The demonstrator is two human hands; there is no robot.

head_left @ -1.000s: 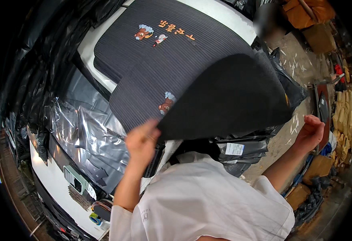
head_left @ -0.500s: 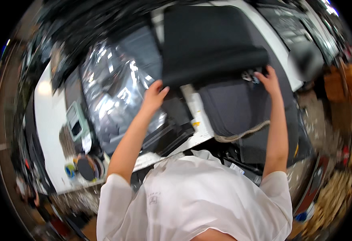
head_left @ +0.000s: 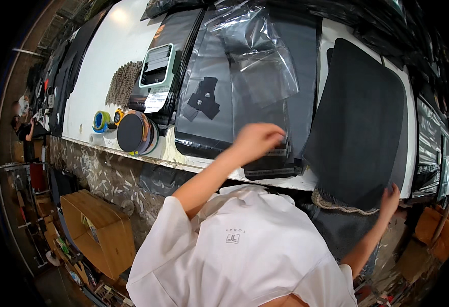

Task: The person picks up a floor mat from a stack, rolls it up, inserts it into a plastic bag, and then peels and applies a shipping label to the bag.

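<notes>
Dark floor mat (head_left: 360, 123) lying on the white bench (head_left: 109, 66), its near end overhanging the edge.

Right hand (head_left: 389, 200) grips the mat's lower right corner, fingers closed on the edge. Left hand (head_left: 257, 140) rests loosely curled over the stack of clear plastic bags (head_left: 265, 102); whether it pinches one, I cannot tell. Mat looks broad, flexible but fairly heavy, rubbery-backed; best held by two corners. Bags are thin and slippery. Tape rolls (head_left: 132, 132) sit at left.
</notes>
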